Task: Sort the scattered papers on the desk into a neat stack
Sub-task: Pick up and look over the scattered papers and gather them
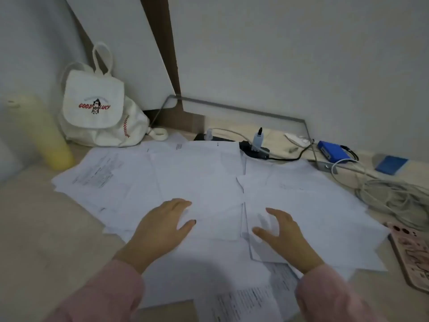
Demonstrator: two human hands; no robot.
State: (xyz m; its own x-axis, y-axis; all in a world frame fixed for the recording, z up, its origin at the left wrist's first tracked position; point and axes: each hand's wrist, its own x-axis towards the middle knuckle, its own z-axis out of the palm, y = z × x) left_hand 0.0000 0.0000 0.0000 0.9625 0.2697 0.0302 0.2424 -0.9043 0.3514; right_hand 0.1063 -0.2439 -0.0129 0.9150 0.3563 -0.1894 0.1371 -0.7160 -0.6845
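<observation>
Two hands are on the work, and we hold nothing in either grip. Our left hand (162,225) lies palm down with fingers together and thumb spread, its fingertips on a central sheet. Our right hand (282,235) hovers over or rests on the neighbouring sheet, fingers and thumb splayed wide; we cannot tell whether the palm touches. Pink sleeves (104,296) cover both wrists.

The papers (202,180) are still scattered: overlapping white sheets fan across the middle of the counter (44,231), corners skewed in different directions, no edges aligned. Between our hands a seam shows where two sheets meet. One printed sheet (246,303) lies at the near edge, partly under the right sleeve; another printed sheet (97,170) fans out far left.

Open room: bare counter lies to the near left, well clear of objects. The right side is crowded. A patterned phone (411,254) sits just beside the papers' right edge, and a tangle of grey cables (394,198) lies near the far right corners. At the back, a black power strip (253,148) touches or is overlapped by the far sheets. A blue box (332,153) and a blue pad (391,165) sit further right. Far left, a white drawstring bag (99,108) stands against the wall just behind the papers, with a yellow bottle (44,133) beside it.
</observation>
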